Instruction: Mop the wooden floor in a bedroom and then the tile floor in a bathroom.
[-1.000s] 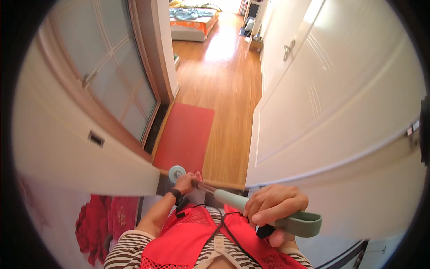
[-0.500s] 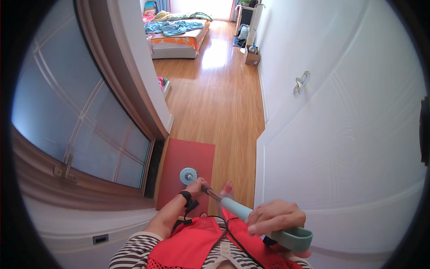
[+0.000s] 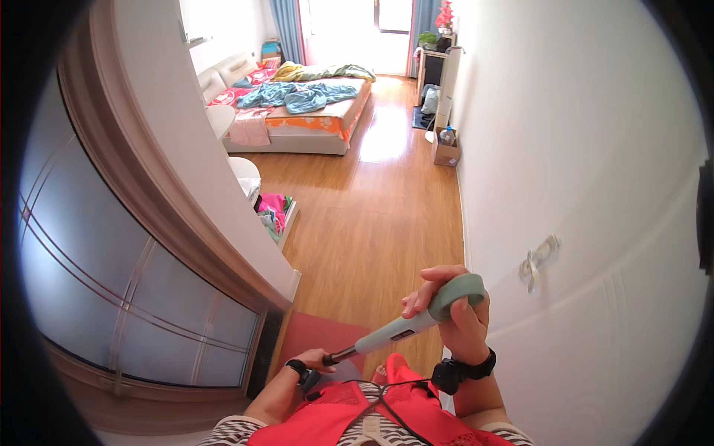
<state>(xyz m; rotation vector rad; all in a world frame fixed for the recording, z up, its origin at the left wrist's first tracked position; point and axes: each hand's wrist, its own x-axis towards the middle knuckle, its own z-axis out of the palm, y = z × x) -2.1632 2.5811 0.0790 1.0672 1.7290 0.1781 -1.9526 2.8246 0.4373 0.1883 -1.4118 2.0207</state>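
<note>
A pale green-blue pole (image 3: 398,333) with a looped green grip and a thin metal shaft slants across my front, and it looks like a mop handle. My right hand (image 3: 468,327) is closed round the loop at the upper end, thumb on the near side and fingers over the far side. Lower down and to the left, my left hand (image 3: 316,359) grips the dark collar at the foot of the metal shaft. Whatever lies below that hand is mostly hidden. Both wrists carry black bands.
Below my left hand lies a red mat (image 3: 312,334) on the wood floor (image 3: 372,223). A white door with a handle (image 3: 537,262) stands close on the right, a frosted sliding door (image 3: 171,312) on the left. Farther off are a bed (image 3: 297,141) and a cardboard box (image 3: 446,152).
My right hand has lifted the looped end up and forward, so the pole now slopes the other way. My left hand has dropped lower in view; the pale blue disc beside it no longer shows. The view has tilted up.
</note>
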